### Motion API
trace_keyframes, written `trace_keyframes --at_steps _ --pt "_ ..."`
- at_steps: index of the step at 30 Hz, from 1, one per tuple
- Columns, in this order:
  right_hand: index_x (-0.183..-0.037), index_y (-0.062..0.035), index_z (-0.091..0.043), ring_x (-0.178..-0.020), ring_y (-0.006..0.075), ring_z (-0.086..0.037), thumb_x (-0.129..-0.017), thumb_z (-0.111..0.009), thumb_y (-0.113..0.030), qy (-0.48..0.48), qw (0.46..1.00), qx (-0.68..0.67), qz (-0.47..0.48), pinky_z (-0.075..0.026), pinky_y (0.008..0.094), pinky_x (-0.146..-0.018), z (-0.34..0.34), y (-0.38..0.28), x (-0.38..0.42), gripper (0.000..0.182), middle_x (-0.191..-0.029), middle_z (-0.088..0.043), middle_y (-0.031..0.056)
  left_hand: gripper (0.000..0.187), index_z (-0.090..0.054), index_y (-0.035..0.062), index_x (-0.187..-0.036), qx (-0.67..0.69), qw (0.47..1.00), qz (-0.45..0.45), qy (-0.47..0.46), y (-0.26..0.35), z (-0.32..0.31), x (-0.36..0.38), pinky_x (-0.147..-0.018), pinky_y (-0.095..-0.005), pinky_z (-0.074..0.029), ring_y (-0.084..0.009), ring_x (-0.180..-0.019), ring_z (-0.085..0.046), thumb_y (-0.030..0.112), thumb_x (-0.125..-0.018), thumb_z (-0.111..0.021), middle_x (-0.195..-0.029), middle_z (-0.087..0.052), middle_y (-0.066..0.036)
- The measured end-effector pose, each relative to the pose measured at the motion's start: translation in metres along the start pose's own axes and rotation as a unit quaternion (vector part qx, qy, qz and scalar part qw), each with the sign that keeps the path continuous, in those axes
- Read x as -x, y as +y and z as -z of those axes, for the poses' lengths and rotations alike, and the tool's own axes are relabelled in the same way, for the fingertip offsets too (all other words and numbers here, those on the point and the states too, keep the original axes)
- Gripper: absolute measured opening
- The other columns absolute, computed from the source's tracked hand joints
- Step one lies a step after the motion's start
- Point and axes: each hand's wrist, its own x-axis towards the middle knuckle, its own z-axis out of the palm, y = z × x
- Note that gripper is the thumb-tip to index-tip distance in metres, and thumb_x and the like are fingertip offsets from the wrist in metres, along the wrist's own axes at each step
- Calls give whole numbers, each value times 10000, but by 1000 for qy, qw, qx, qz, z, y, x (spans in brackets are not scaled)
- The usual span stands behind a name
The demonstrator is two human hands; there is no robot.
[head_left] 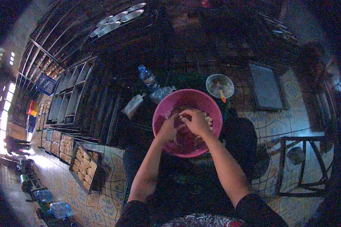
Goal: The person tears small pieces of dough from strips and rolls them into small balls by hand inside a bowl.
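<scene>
Both hands are inside a large pink basin (158, 130) at the centre of the view. My left hand (168, 129) is low in the left half of the basin, its fingers partly hidden by shadow and by the other hand. Close beside it on the right, my right hand (194, 122) has its thumb and fingers bent together around something small and pale that I cannot make out. Small pale lumps (208, 120) lie along the basin's right inner side.
Behind the basin are a plastic bottle (149, 79), clear bags (133, 104) and a metal bowl (218, 87) with an orange-handled brush (222, 96). Trays of bread rolls (83, 166) stand at the left, a metal frame (282, 166) at the right.
</scene>
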Motion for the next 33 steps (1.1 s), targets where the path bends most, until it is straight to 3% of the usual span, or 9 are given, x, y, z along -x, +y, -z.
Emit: trace_keyframes --at_steps 3,6,8,11,15,19,22,27,33 --pt "-1004 -84 -729 -960 329 -699 -867 -734 -209 -28 996 -75 -31 -529 434 -903 10 -4 -4 185 -1005 -740 127 535 -528 34 -1381 177 979 81 -67 -10 0 -9 -947 -447 -506 -422 -1165 -618 131 -890 -715 -1242 -639 -263" --pt "-1051 -90 -726 -887 272 -717 -884 -737 -192 -20 994 -46 -97 -541 412 -796 11 0 -5 196 -978 -733 136 480 -576 37 -1321 63 998 27 3 22 20 -7 -938 -449 -501 -407 -1151 -629 85 -861 -706 -1248 -644 -244" --pt "-1062 -83 -724 -901 261 -718 -884 -739 -193 4 995 -58 -81 -545 408 -803 5 7 -5 209 -979 -734 137 456 -599 36 -1284 132 991 36 -7 -50 -16 -16 -932 -449 -504 -402 -1145 -636 63 -841 -698 -1232 -653 -247" --pt "-1086 -76 -722 -922 258 -719 -887 -737 -187 22 995 -92 -31 -551 402 -825 -4 15 -6 229 -991 -736 129 440 -632 35 -1240 212 976 48 -6 -68 -23 -15 -916 -443 -513 -394 -1129 -653 26 -802 -684 -1200 -665 -257" --pt "-1130 -80 -720 -945 276 -717 -898 -723 -168 -55 994 -47 86 -556 403 -872 1 16 -7 249 -1062 -731 118 466 -637 43 -1254 65 997 32 -18 -8 13 -3 -901 -426 -530 -373 -1103 -682 -13 -792 -668 -1188 -676 -260" --pt "-1132 -83 -721 -968 295 -711 -895 -730 -181 -60 992 41 107 -553 414 -873 13 4 -1 257 -1109 -718 133 515 -625 36 -1283 21 998 49 -27 22 26 -7 -902 -437 -542 -340 -1128 -679 -70 -779 -632 -1215 -678 -246" --pt "-1093 -101 -741 -1095 353 -655 -896 -700 -255 -97 995 29 -16 -482 458 -1001 12 5 2 254 -1164 -708 141 528 -621 16 -1279 124 973 174 -92 44 35 -6 -907 -448 -550 -350 -1137 -668 -108 -766 -602 -1193 -683 -244" --pt "-1122 -77 -720 -1139 371 -628 -930 -668 -292 -79 997 17 -7 -469 474 -1015 -1 30 0 293 -1167 -701 156 467 -656 -40 -1177 -10 995 -99 6 26 35 -4 -930 -441 -537 -407 -1114 -655 -139 -738 -533 -1125 -678 -261" --pt "-1153 -71 -698 -1160 333 -641 -913 -716 -205 -44 998 -17 39 -499 411 -996 7 6 5 276 -1217 -679 165 439 -662 -44 -1142 47 998 -40 -25 15 33 1 -960 -476 -505 -450 -1088 -641 -71 -712 -581 -1137 -667 -273"
